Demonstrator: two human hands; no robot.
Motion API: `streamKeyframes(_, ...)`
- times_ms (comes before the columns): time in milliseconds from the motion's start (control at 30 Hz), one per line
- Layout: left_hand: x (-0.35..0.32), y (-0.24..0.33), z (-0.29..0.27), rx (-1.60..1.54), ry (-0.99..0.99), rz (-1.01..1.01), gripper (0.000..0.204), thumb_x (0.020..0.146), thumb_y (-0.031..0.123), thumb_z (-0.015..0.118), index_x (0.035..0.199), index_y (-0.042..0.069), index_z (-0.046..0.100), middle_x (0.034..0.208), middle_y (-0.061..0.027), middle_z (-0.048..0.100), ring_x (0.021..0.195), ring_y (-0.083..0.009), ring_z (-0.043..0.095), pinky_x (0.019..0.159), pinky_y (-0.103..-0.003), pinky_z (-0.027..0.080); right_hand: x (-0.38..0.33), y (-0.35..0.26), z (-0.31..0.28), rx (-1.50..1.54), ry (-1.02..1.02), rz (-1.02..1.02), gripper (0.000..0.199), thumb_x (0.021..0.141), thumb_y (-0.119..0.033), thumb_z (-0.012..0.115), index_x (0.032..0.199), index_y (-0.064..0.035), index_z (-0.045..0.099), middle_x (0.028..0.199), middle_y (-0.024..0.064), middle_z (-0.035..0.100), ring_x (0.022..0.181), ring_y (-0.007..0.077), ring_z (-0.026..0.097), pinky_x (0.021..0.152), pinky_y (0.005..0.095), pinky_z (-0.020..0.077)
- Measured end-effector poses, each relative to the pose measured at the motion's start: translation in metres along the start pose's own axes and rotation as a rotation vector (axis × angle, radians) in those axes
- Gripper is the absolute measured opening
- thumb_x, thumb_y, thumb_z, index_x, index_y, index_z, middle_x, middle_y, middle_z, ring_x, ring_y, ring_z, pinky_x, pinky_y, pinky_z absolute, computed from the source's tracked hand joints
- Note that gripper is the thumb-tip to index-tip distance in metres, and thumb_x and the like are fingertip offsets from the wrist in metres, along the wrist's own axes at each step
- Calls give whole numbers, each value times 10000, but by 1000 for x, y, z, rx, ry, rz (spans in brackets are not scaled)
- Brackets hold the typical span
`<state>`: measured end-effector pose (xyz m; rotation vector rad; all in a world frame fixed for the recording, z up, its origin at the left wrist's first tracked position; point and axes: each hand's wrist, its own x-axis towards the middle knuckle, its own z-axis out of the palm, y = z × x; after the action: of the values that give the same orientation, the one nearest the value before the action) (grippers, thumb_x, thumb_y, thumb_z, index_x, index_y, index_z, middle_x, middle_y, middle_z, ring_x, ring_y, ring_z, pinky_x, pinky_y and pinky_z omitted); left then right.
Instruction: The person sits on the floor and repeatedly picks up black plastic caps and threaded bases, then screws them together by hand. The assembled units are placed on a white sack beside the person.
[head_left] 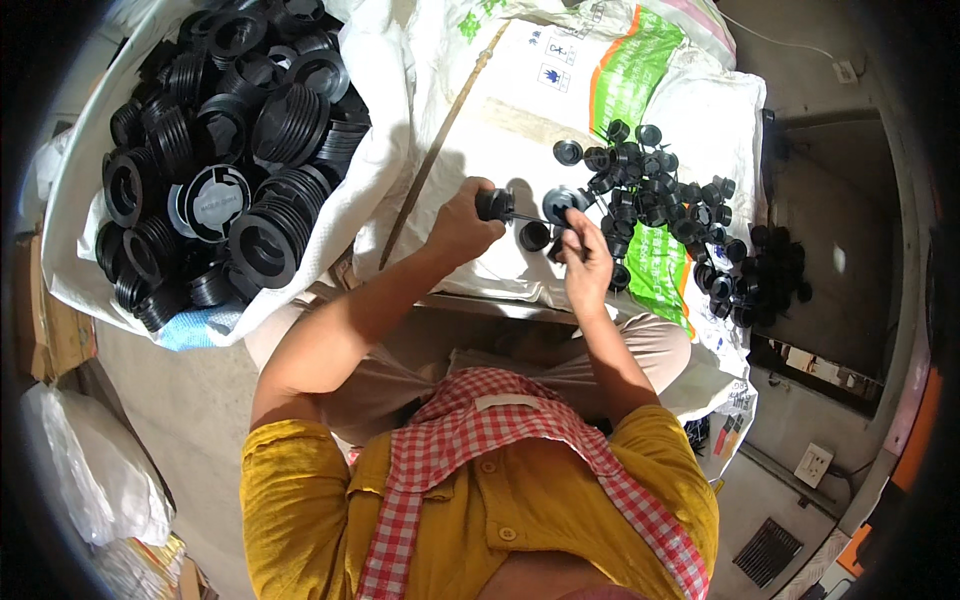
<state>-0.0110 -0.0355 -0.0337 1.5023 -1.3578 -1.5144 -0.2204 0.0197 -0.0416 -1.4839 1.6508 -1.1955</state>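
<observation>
My left hand (466,222) is closed round a small black plastic cap (490,205), thumb and fingers pinching its side. My right hand (585,250) is closed with its fingertips at a second round black cap (563,203), which catches the light on its rim. A thin dark strip (527,216) stretches between the two caps. Just below it, a loose black cap (534,237) sits on the white sack (500,120) that covers the work surface. A heap of small black caps (650,185) lies right of my right hand.
At the left stands a white woven sack (385,110) full of larger black threaded caps (290,125). A brown stick-like strip (440,145) lies across the white sack. More black caps (780,270) hang at the right edge. A wall socket (814,464) is at the lower right.
</observation>
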Motion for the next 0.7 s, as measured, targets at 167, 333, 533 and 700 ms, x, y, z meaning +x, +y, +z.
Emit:
streamKeyframes(167,-15,23,-15,-291,-296,-169,521,690,34,625,1183,61,458,919,-108,565,723,-160,609,611,-293,540,-15,-2,-20,-212,-164,-191,397,851,38,602,1238,-46,576,860,61,582,737,138,529,688,235,449)
streamKeyframes(333,-35,20,-4,-485,-592,-169,542,718,89,659,1220,39,462,976,-125,549,755,-177,619,660,-298,556,-15,-13,-23,-310,-407,-387,436,685,46,708,1096,-92,664,775,91,588,682,256,583,635,328,495)
streamKeyframes(533,-35,11,2,-336,-583,-315,488,775,239,714,1140,-23,523,899,-106,577,722,-180,619,613,-286,551,-9,-45,-23,-434,-537,-560,217,693,-132,740,888,-78,664,728,74,540,654,258,563,562,332,463)
streamKeyframes(700,-43,17,6,-265,-504,-139,342,792,210,683,1023,-9,562,873,-90,604,760,-180,622,606,-296,545,-3,-56,-25,-278,-555,-435,194,691,-148,733,847,-66,651,708,72,515,653,255,552,560,348,449)
